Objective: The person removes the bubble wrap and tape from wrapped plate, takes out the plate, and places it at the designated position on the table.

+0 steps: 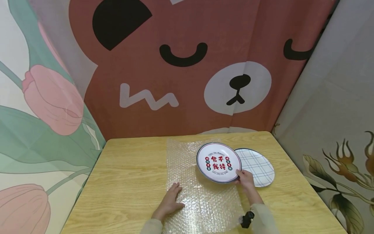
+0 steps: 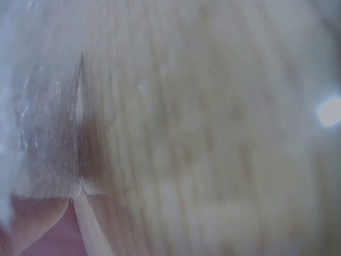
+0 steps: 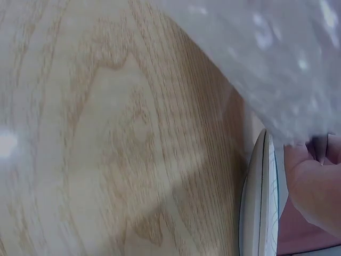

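A round white plate (image 1: 219,162) with red characters and a dark blue rim is held by my right hand (image 1: 246,179), thumb on top of its near right rim. It is over a sheet of clear bubble wrap (image 1: 201,204) spread flat on the table. My left hand (image 1: 170,201) rests at the wrap's left edge, thumb and fingers spread. In the left wrist view, fingers (image 2: 40,221) show beside the bubble wrap (image 2: 48,117). Partly behind the held plate and my right hand lies a second white plate (image 1: 260,165) with a blue grid pattern.
The wooden table (image 1: 125,182) ends at a brown curtain (image 1: 187,117) with a bear face. Printed cloths hang at both sides, a tulip cloth (image 1: 52,97) on the left. A small black device (image 1: 247,219) is at my right wrist, near the wrap's corner.
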`<state>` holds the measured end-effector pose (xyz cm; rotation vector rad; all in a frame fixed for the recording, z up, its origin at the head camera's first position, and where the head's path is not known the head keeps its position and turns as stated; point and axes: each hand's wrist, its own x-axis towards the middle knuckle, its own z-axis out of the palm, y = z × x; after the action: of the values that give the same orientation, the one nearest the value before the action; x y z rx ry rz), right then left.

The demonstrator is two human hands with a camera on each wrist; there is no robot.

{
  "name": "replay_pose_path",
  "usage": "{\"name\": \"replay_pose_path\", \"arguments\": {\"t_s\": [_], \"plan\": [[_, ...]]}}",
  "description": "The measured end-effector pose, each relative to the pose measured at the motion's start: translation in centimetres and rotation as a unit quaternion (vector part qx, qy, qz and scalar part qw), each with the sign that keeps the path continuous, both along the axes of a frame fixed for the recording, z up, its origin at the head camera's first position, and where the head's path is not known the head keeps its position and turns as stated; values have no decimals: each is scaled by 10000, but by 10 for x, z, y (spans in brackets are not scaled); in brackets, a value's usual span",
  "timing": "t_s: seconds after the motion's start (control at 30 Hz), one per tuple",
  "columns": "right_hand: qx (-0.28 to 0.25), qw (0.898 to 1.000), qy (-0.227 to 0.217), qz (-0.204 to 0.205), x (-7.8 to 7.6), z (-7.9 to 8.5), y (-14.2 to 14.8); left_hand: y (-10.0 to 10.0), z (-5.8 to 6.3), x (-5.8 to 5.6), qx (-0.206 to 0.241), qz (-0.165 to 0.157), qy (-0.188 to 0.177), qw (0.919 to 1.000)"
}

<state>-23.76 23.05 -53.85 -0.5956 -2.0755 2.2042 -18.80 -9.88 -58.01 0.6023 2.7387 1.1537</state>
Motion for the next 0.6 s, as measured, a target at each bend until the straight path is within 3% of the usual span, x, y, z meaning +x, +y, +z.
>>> {"name": "replay_pose_path", "arguments": {"t_s": [0.1,0.2,0.23,0.33,0.43,0.47,0.6], "plan": [[35,9999,40,-147,2,1,3,0,1,1,13,-7,-25,10000],[-112,9994,298,-163,0,-10,11,0,1,0,6,-13,-17,10000],[-335,9978,575,-59,-2,-19,16,0,0,0,23,-17,-28,10000],[-512,9967,629,-9,-3,-24,23,0,0,0,15,0,-30,10000],[-177,9990,382,-177,-1,-18,24,0,-1,0,14,16,-49,10000],[50,9995,91,-308,1,-10,21,0,-1,0,3,21,-45,10000],[177,9990,-117,-403,4,1,20,0,-1,0,20,3,-41,10000]]}}
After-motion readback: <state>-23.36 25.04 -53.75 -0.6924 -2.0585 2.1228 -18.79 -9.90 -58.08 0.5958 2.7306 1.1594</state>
